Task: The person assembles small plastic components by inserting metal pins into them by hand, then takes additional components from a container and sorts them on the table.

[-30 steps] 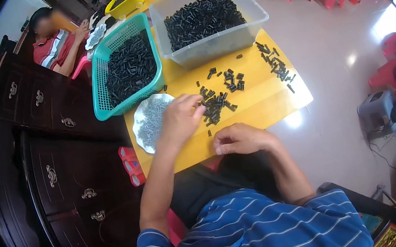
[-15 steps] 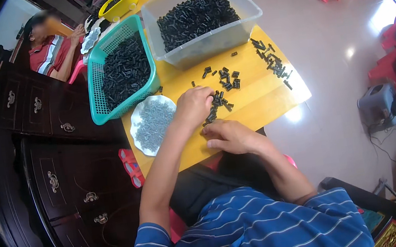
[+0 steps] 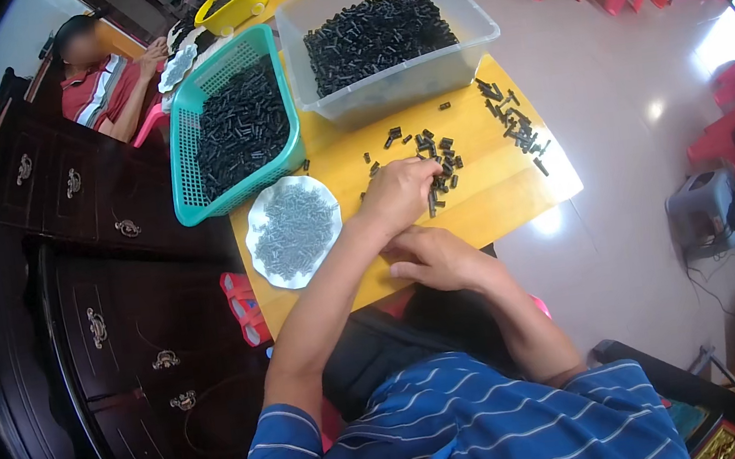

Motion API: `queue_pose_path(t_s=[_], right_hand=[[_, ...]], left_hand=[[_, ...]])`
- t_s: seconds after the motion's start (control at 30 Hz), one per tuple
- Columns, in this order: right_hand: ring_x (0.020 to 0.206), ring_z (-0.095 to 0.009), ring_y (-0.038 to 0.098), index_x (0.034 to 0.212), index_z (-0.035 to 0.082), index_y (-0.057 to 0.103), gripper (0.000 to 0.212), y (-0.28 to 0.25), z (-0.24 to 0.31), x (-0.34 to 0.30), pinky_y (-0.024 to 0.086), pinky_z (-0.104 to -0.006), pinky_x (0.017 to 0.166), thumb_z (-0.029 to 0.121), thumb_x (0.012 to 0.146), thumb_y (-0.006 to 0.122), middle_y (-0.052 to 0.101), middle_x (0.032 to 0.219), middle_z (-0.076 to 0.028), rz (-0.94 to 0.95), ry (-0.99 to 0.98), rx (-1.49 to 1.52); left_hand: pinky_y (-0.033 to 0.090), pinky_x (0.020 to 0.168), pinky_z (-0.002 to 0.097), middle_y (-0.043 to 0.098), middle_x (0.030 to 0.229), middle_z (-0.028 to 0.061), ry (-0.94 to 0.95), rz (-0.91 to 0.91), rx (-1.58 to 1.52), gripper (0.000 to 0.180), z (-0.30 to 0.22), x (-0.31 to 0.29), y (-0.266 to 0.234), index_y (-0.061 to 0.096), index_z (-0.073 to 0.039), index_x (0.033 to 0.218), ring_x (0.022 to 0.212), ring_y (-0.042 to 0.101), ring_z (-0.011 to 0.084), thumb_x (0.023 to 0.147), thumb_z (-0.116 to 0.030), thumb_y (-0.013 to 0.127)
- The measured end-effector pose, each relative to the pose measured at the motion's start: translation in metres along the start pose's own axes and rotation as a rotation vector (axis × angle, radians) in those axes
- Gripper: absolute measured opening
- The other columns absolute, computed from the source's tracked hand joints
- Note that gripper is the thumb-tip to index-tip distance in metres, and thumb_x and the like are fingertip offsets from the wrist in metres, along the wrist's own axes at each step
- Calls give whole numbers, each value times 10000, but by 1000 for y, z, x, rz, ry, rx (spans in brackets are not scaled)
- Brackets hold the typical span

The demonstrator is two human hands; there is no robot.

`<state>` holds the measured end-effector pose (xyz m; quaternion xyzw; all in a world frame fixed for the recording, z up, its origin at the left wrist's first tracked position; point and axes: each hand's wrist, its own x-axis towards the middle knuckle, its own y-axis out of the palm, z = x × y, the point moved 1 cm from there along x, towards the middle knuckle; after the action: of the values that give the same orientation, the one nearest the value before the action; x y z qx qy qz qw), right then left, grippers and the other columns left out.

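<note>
Black little plastic cylinders (image 3: 435, 165) lie scattered in a loose heap on the yellow tabletop (image 3: 494, 203), under the curled fingertips of the left hand (image 3: 400, 193), which rests on the heap's near edge; whether a piece is pinched I cannot tell. The right hand (image 3: 435, 260) lies flat near the table's front edge, fingers loosely together. Left of the hands sits a scalloped white dish of grey screws (image 3: 292, 232). Behind stand a teal mesh basket (image 3: 188, 174) and a clear plastic tub (image 3: 404, 85), both filled with the same black pieces. A second loose line of pieces (image 3: 513, 122) lies to the right.
</note>
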<state>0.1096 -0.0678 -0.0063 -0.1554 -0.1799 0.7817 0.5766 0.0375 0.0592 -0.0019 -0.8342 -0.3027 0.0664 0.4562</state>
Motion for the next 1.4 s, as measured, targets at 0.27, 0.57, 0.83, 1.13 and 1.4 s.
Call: queue_pose_path(t_s=[0.27,0.57,0.83,1.13,1.4], right_hand=[[1013,-378,643,1192,32,615,346,-2,-9,2,508,-446,898,217,904,666,654,1122,-201,-139,-2,-128],[782,-344,672,914,35,685,207,-31,-10,-9,512,-417,724,238,906,641,678,800,-176,-160,129,42],[583,-176,589,840,1,664,233,-66,-26,-22,483,-330,598,220,912,634,615,650,-123,-753,362,164],[570,-181,580,867,-9,671,242,-61,-15,-12,475,-328,587,226,920,647,609,637,-115,-709,339,-48],[705,-321,683,888,14,682,237,-49,-37,-13,519,-437,650,240,889,609,666,785,-230,-707,346,-241]], left_hand=[[535,747,460,710,880,110,3,13,195,141,12,-14,-24,730,-92,904,854,677,335,867,-116,596],[524,759,450,700,849,87,104,-78,196,102,-4,-19,-27,723,-92,841,834,661,319,799,-122,635],[473,767,407,621,815,65,195,-194,308,127,-34,-46,10,679,-87,856,834,611,268,753,-123,742],[467,736,390,584,773,72,142,-296,344,72,-39,-64,21,621,-87,789,820,598,266,840,-127,653],[478,681,394,612,786,33,144,-288,379,57,-48,-84,30,642,-135,786,776,598,233,779,-186,666]])
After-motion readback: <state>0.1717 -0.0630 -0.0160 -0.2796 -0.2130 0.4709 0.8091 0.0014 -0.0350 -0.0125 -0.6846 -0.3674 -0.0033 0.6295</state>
